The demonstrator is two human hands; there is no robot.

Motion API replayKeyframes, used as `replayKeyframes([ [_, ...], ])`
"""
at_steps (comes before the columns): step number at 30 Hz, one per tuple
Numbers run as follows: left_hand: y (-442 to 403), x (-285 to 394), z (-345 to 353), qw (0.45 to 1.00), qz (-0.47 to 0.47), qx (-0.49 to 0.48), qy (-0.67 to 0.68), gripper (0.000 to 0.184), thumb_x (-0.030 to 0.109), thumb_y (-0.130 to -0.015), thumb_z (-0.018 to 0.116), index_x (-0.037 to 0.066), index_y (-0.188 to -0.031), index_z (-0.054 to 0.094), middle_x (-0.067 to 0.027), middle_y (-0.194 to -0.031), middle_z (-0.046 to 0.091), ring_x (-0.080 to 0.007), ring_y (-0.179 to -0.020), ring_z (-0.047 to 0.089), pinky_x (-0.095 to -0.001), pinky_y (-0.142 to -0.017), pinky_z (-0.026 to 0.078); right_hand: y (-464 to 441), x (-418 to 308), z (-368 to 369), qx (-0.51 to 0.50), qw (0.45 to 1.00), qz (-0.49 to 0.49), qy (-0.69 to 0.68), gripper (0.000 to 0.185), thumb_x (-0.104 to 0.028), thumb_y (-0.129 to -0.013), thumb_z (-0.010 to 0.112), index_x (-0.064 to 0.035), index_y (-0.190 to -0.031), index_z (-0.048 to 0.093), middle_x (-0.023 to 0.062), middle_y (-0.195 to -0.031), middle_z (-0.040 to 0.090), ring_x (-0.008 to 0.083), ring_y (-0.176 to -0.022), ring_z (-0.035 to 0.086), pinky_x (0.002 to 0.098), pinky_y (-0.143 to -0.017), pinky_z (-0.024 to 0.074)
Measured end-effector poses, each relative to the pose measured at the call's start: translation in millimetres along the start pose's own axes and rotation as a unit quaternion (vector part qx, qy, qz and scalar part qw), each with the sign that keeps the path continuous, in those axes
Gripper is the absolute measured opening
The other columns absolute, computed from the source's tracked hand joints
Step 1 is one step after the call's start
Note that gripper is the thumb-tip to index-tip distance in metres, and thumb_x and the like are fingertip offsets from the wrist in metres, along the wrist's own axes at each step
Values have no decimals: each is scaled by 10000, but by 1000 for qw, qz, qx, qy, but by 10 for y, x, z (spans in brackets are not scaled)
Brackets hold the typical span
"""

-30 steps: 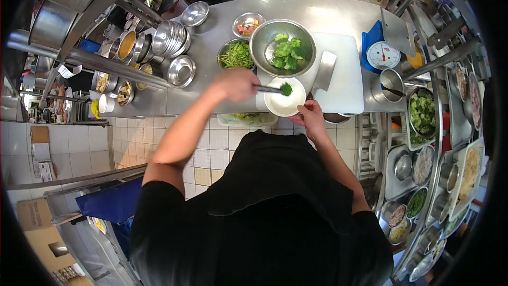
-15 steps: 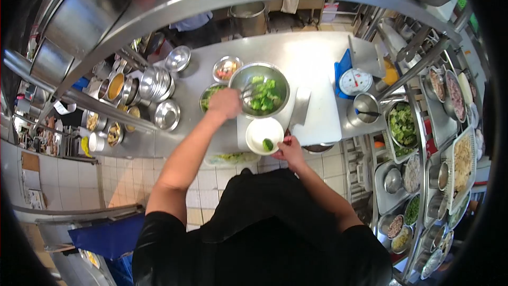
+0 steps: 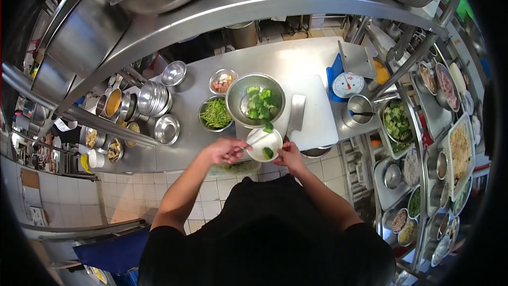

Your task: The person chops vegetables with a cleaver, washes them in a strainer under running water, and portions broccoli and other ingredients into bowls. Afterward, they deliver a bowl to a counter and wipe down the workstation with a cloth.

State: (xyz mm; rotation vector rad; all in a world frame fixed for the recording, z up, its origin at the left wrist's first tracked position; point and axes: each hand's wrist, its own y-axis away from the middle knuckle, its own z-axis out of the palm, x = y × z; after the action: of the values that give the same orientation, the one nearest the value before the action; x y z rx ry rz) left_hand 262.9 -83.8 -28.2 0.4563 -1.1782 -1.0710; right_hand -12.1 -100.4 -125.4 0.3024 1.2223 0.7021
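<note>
Half a second earlier the left hand (image 3: pixel 227 151) has its tongs (image 3: pixel 258 139) down in the large steel bowl (image 3: pixel 239 100); now they are over the white bowl (image 3: pixel 255 152), just below the centre of the frame, with a broccoli floret (image 3: pixel 268 127) at their tips by its upper rim. The left hand's fingers are closed around the tongs. The floret (image 3: pixel 268 153) already in the white bowl is still there. The right hand (image 3: pixel 290 159) still pinches the bowl's right edge, thumb and fingers close together.

The steel counter (image 3: pixel 198 82) runs across the middle of the frame, over a floor of pale square tiles (image 3: pixel 211 189). Right of centre lies a white cutting board (image 3: pixel 320 119) with a cleaver (image 3: pixel 297 112) on it; beyond, at upper right, stands a blue scale (image 3: pixel 347 85) with a round dial. A rack (image 3: pixel 423 196) of food trays fills the right side, and a metal shelf (image 3: pixel 254 8) arches across the top.

The large bowl is smooth, shiny metal, holding bumpy, bright green broccoli (image 3: pixel 258 103). To its left, a steel bowl (image 3: pixel 201 120) holds thin, tangled green stalks (image 3: pixel 216 113), and a smaller bowl (image 3: pixel 212 88) holds pinkish, chunky pieces. Stacked round steel bowls (image 3: pixel 153 98) gleam at left, while the white bowl looks smooth and plain
</note>
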Motion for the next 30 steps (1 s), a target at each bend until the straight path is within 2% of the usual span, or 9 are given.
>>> replayKeyframes([
  [4,30,-89,61,998,-14,-40,-51,302,329,-999,485,112,-1125,652,2,-672,547,-67,-449,472,-225,-386,382,21,-53,51,15,1000,-1,-7,238,-52,-920,549,-41,-1073,367,138,-934,579,247,-642,685,391,-603,613],
  [6,154,185,8,968,49,91,-227,302,332,-973,517,110,-1127,653,-39,-707,592,-132,-524,557,-278,-444,447,27,-73,56,12,1000,0,15,236,-55,-921,552,-46,-1068,367,143,-943,581,252,-644,685,387,-588,607],
  [7,209,316,2,936,76,154,-308,305,333,-960,533,109,-1128,653,-60,-724,614,-164,-561,600,-305,-473,479,53,-80,65,13,1000,1,10,242,-61,-919,559,-49,-1068,368,144,-948,582,248,-640,683,388,-586,605],
  [9,209,618,177,701,238,328,-587,297,293,-911,575,95,-1121,645,-136,-857,676,-289,-764,670,-401,-638,539,-31,-39,42,19,999,-10,37,242,-67,-919,564,-52,-1067,373,140,-948,583,238,-636,680,391,-589,604],
  [11,110,857,396,658,220,373,-616,289,257,-872,584,78,-1089,649,-178,-987,679,-357,-931,650,-442,-782,529,-26,-24,35,17,999,-2,47,238,-80,-921,570,-53,-1066,384,128,-932,587,227,-626,675,394,-594,600],
  [16,-768,917,163,535,178,418,-712,230,231,-843,594,103,-1010,688,-159,-1034,683,-329,-899,670,-464,-747,539,62,-128,86,5,999,4,35,236,-82,-920,571,-53,-1068,390,121,-910,592,231,-621,675,390,-591,600],
  [21,-143,1020,282,583,227,408,-665,235,238,-848,586,113,-1004,709,-138,-986,698,-330,-894,669,-448,-755,543,7,-84,52,4,999,-6,33,258,-67,-919,565,-57,-1089,372,130,-923,590,250,-606,680,376,-543,598],
  [26,607,579,459,736,181,318,-570,297,277,-870,583,147,-1117,685,-151,-995,685,-365,-930,644,-462,-827,509,-42,-18,16,2,1000,-2,17,232,-64,-922,558,-59,-1083,391,123,-927,604,237,-621,683,371,-561,601],
  [30,234,-6,363,717,146,275,-624,344,308,-861,606,120,-1143,664,-174,-1017,675,-358,-950,640,-465,-816,508,15,-37,47,9,1000,13,23,213,-70,-926,554,-66,-1070,397,117,-931,605,231,-639,686,373,-585,601],
])
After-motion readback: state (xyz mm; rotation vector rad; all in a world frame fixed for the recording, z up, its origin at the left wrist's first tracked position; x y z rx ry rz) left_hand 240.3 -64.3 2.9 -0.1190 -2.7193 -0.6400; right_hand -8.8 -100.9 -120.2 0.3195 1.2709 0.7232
